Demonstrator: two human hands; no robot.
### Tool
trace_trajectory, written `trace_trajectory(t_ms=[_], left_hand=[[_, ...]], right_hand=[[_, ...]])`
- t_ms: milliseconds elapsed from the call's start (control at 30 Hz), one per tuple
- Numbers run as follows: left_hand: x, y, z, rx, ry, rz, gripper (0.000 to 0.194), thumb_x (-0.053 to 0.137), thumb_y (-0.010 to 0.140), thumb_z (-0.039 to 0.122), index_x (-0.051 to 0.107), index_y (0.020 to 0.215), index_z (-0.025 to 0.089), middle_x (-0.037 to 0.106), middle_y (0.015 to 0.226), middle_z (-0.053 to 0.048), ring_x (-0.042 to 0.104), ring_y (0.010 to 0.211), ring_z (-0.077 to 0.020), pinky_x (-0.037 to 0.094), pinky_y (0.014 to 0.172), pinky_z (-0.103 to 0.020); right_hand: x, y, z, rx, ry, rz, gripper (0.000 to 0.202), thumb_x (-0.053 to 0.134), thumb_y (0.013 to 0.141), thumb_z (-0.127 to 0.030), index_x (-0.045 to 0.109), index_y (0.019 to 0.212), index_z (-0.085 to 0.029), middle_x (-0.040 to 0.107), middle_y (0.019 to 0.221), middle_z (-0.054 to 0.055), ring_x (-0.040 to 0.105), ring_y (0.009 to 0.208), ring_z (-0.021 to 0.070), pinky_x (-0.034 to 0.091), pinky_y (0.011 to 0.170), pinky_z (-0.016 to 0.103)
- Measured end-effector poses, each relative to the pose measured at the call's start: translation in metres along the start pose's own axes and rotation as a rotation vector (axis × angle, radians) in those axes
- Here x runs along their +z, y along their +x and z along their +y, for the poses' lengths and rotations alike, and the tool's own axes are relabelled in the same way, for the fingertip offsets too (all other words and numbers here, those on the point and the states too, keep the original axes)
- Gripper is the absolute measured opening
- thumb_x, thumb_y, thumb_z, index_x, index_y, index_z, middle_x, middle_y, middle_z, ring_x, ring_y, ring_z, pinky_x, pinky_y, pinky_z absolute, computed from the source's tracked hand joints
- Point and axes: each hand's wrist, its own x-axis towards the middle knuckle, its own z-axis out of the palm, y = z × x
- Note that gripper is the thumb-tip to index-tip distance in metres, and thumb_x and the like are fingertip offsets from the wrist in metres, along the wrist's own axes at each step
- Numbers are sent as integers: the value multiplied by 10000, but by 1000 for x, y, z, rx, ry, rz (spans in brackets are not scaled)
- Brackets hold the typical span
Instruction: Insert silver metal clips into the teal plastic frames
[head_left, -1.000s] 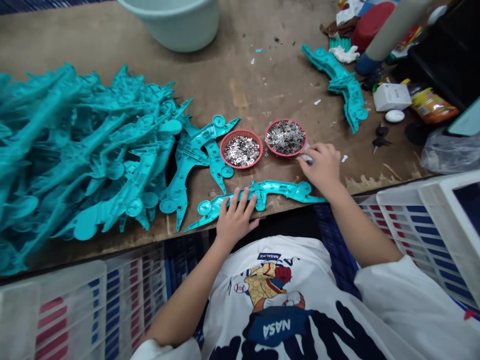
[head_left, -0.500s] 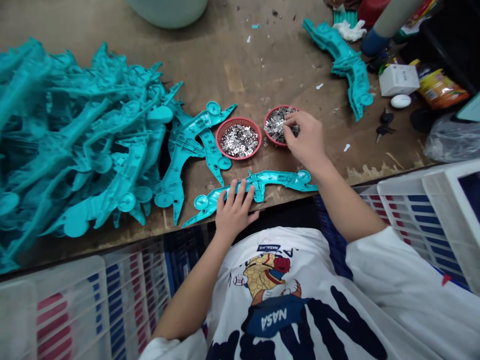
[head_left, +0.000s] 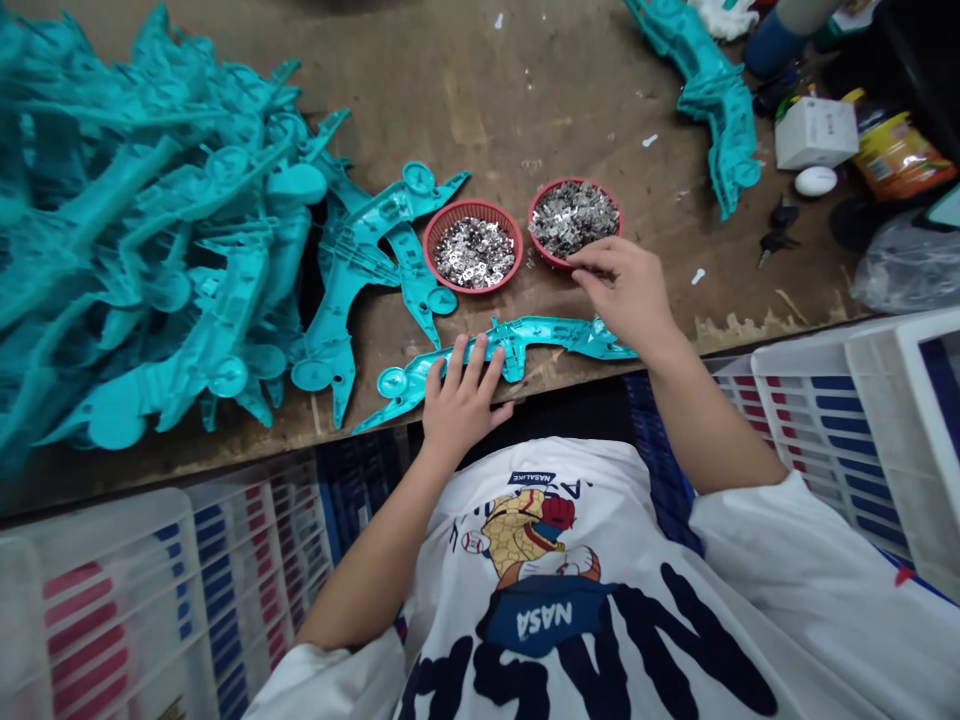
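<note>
At the table's front edge lies a long turquoise plastic part (head_left: 551, 332) with round discs near its ends. My left hand (head_left: 461, 400) rests on its left half, fingers spread. My right hand (head_left: 630, 295) is just in front of the right red basket (head_left: 534, 235), which is heaped with small grey metal pieces (head_left: 574, 215). Its thumb and fingertips are pinched together; anything between them is too small to make out. Beside it stands the left red basket (head_left: 517, 268), holding shinier flat metal pieces (head_left: 474, 250).
A big pile of turquoise parts (head_left: 172, 230) covers the table's left side. One more turquoise part (head_left: 712, 95) lies at the back right, near a white box (head_left: 816, 132), a white egg-shaped item (head_left: 816, 181) and keys (head_left: 776, 243). Plastic crates (head_left: 810, 400) stand below the table edge.
My right hand has drawn back from inside the right basket to its front rim, fingers still pinched. My left hand stays on the turquoise part. The view has tipped slightly downward.
</note>
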Motion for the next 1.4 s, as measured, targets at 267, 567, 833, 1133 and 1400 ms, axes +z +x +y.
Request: trace_trajectory(t_ms=[267, 567, 833, 1133, 1400], left_hand=[[1, 0, 0, -6, -16, -11, 874, 751, 1097, 565, 452, 1876, 304, 323, 1950, -141, 334, 1827, -475, 273, 1450, -650], [2, 1, 1, -1, -16, 8, 907, 792, 1072, 557, 455, 1872, 297, 336, 1948, -152, 336, 1829, -472, 278, 1456, -647], [1, 3, 3, 0, -50, 3, 939, 823, 1054, 524, 438, 1880, 300, 329, 1951, -156, 316, 1835, -482, 275, 1460, -666], [0, 3, 4, 12, -47, 12, 909, 805, 1068, 484, 448, 1875, 263, 328, 1949, -167, 318, 1834, -483, 302, 1443, -684], [4, 2, 3, 11, -53, 46, 907, 809, 1062, 498, 461, 1869, 274, 344, 1945, -164, 327, 1832, -476, 294, 1453, -675]], right_hand=[[-3, -9, 10, -17, 205, 105, 223, 730, 1053, -349, 900, 1170, -264, 864, 1119, 67, 812, 1021, 301, 675, 1009, 514], [-17, 77, 39, -63, 181, 124, 320, 797, 1115, -612, 783, 1014, -309, 748, 942, 67, 686, 1066, 275, 574, 1122, 525], [-3, 105, 65, -78, 127, 36, 288, 817, 1120, -566, 727, 974, -334, 690, 799, 36, 626, 1070, 253, 501, 1188, 492], [-4, 91, 62, -53, 8, 199, 210, 854, 960, -353, 674, 892, -268, 782, 913, 51, 726, 902, 257, 663, 989, 509], [4, 93, 78, 60, 463, 129, 83, 743, 960, -323, 720, 981, -246, 675, 785, -21, 687, 691, 170, 626, 690, 347]])
